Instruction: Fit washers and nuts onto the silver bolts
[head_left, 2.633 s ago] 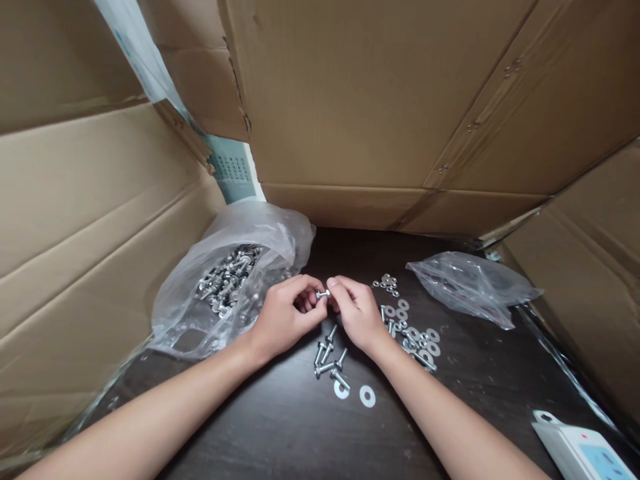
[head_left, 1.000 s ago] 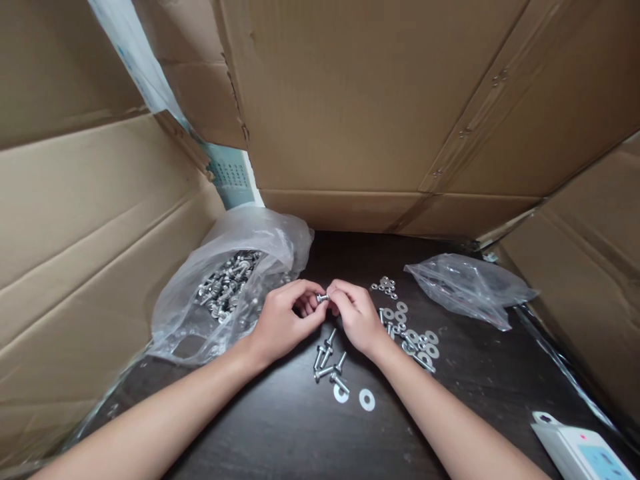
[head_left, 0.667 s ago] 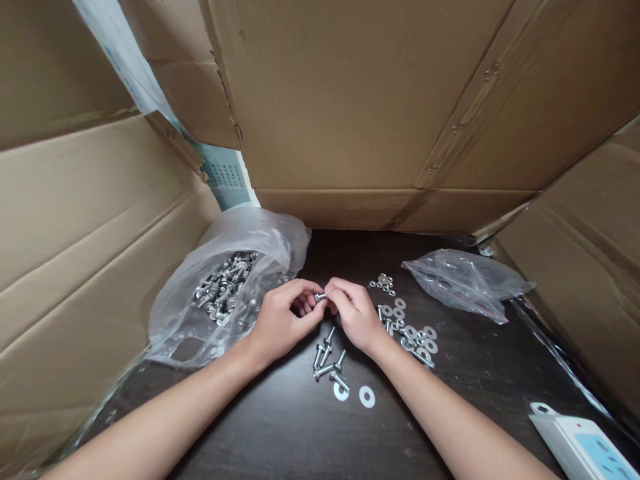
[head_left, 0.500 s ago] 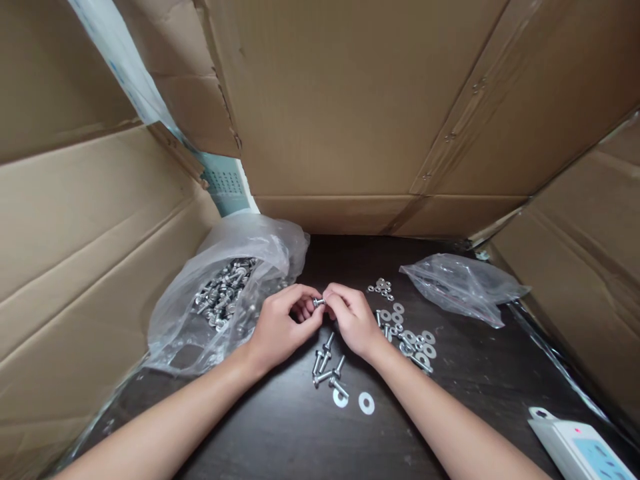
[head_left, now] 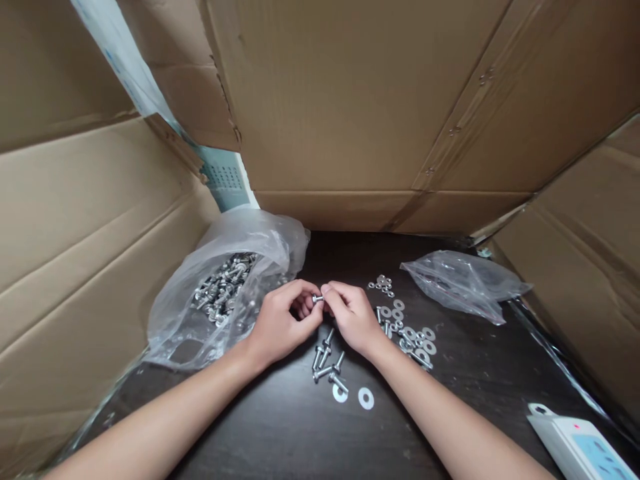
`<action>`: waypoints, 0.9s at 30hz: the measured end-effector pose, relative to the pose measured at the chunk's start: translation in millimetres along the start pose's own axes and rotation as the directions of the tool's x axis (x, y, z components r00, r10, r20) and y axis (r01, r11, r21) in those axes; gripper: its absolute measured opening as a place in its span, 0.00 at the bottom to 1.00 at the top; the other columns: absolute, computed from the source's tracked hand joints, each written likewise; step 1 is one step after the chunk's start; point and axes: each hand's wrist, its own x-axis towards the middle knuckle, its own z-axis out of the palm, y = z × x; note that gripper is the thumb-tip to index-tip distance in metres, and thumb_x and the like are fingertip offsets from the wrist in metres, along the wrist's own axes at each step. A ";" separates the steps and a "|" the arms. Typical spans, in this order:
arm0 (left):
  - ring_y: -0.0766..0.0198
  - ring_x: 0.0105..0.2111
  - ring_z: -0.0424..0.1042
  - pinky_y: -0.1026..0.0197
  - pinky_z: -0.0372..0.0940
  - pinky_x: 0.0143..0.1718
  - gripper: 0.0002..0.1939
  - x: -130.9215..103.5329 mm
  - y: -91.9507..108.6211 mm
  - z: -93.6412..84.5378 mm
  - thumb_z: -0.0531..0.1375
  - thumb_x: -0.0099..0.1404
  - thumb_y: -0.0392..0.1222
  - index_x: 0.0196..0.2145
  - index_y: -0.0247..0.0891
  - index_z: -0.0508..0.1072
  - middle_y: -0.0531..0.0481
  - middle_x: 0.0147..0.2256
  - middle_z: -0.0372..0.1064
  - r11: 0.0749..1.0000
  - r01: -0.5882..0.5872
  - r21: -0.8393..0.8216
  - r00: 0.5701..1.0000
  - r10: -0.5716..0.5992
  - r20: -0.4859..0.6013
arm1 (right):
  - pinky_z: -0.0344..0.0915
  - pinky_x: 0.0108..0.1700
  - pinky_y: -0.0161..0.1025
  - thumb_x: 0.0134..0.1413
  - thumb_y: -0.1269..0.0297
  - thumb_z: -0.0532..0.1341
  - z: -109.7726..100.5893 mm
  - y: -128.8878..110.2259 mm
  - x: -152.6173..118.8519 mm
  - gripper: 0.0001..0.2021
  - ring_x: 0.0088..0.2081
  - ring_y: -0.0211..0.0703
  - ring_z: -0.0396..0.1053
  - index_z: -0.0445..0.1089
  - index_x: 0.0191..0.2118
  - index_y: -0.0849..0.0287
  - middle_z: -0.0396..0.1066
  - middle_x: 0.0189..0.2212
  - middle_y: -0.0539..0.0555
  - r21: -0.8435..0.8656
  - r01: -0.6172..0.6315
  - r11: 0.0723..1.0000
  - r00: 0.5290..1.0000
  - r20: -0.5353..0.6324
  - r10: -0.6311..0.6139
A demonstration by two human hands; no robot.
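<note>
Between my two hands, over the middle of the dark table, is a small metal bolt (head_left: pixel 317 299). The fingers of my left hand (head_left: pixel 286 317) are closed around its head end. My right hand (head_left: pixel 351 319) pinches the other end, where the fingertips hide whatever sits on the shank. Just below the hands lie several loose bolts (head_left: pixel 325 359). Two flat washers (head_left: pixel 366 399) rest nearer to me, one partly under a bolt. Right of my right hand is a mixed pile of bolts and washers (head_left: pixel 409 337), with a cluster of small nuts (head_left: pixel 383 285) behind it.
On the left stands an open clear plastic bag (head_left: pixel 170 320) full of bolts. A flat clear bag (head_left: pixel 463 283) lies at the back right. A white device with a red light (head_left: pixel 575 440) is at the front right. Cardboard walls (head_left: pixel 340 100) enclose the table (head_left: pixel 280 427).
The view has shifted slightly. Both hands keep their hold on the bolt, with only a small movement of the fingers. The loose parts lie as before.
</note>
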 end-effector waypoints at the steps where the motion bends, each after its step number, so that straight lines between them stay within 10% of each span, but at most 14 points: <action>1: 0.67 0.25 0.70 0.66 0.68 0.29 0.04 0.1 0.3 0.0 0.61 0.63 0.33 0.36 0.36 0.75 0.53 0.27 0.71 1.000 0.002 0.000 1.000 -0.002 -0.001 | 0.52 0.29 0.38 0.65 0.54 0.54 -0.2 -0.2 0.0 0.21 0.25 0.38 0.56 0.60 0.22 0.57 0.58 0.20 0.48 0.000 -0.002 1.000 1.000 0.001 0.002; 27: 0.67 0.27 0.71 0.66 0.68 0.29 0.03 -0.5 0.4 -0.8 0.63 0.64 0.35 0.37 0.37 0.76 0.52 0.29 0.72 1.000 -0.006 -0.029 1.000 0.006 -0.011 | 0.55 0.32 0.39 0.67 0.56 0.52 -3.9 -0.4 -0.5 0.20 0.27 0.40 0.59 0.60 0.23 0.56 0.59 0.22 0.48 0.084 0.001 0.996 1.000 0.027 -0.003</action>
